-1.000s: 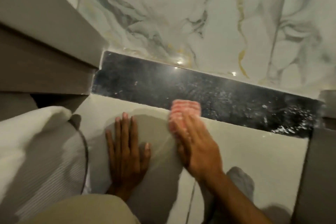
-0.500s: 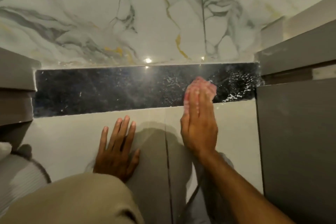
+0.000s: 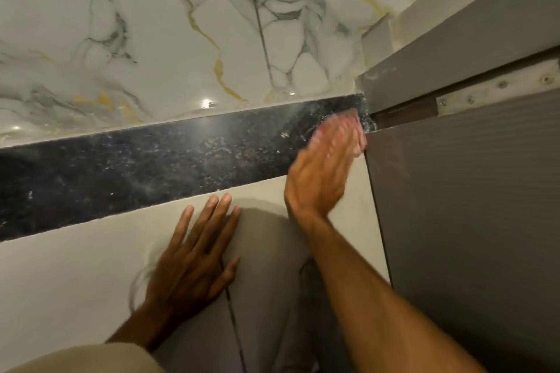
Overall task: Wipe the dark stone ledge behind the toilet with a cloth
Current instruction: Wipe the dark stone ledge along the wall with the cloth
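The dark stone ledge (image 3: 136, 166) runs as a speckled black band across the view, below the marble wall. My right hand (image 3: 321, 172) lies flat at the ledge's right end, pressing a pink cloth (image 3: 351, 127) onto the stone beside the grey panel; the cloth and fingertips are blurred. White specks and wet streaks show on the stone around the cloth. My left hand (image 3: 194, 263) rests flat, fingers spread, on the pale tile face below the ledge and holds nothing.
A grey cabinet panel (image 3: 466, 221) closes off the right side, with a screwed metal strip (image 3: 497, 91) above it. White marble wall tiles (image 3: 181, 24) with gold veins rise behind the ledge. A beige sleeve (image 3: 78, 360) shows at bottom left.
My right hand has slid the cloth rightwards along the ledge to its end at the grey panel. The view has swung right, so the toilet at the left is out of sight.
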